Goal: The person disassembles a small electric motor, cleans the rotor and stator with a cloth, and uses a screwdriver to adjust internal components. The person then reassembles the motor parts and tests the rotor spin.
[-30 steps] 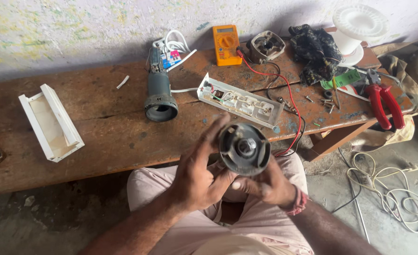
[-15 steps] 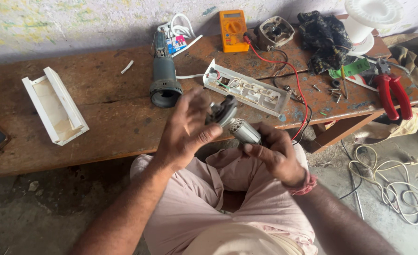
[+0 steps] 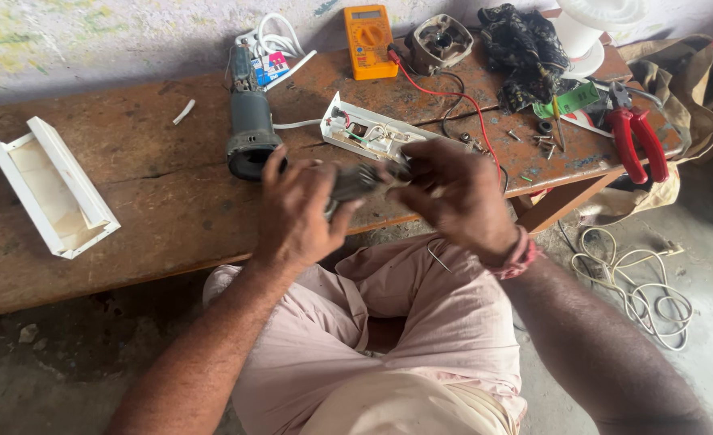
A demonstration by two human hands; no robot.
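Note:
Both hands meet over the front edge of a worn wooden bench (image 3: 155, 217). My left hand (image 3: 296, 211) is wrapped around a dark grey metal motor part (image 3: 355, 182), which lies sideways between the hands. My right hand (image 3: 453, 193) grips its other end with the fingers curled over it; most of the part is hidden. Just beyond the hands lies a dark cylindrical power-tool body (image 3: 250, 133) with its open end facing me, and an opened white power strip (image 3: 368, 135) showing its wiring.
On the bench: an empty white plastic cover (image 3: 50, 189) at left, an orange multimeter (image 3: 370, 40) with a red lead, a grey gear housing (image 3: 438, 40), a black cloth (image 3: 521, 48), red-handled pliers (image 3: 638, 141), loose screws. A coiled white cord (image 3: 642, 290) lies on the floor at right.
The motor part has turned from facing me end-on to lying sideways, and both hands have carried it up toward the bench edge. The view has tilted down slightly.

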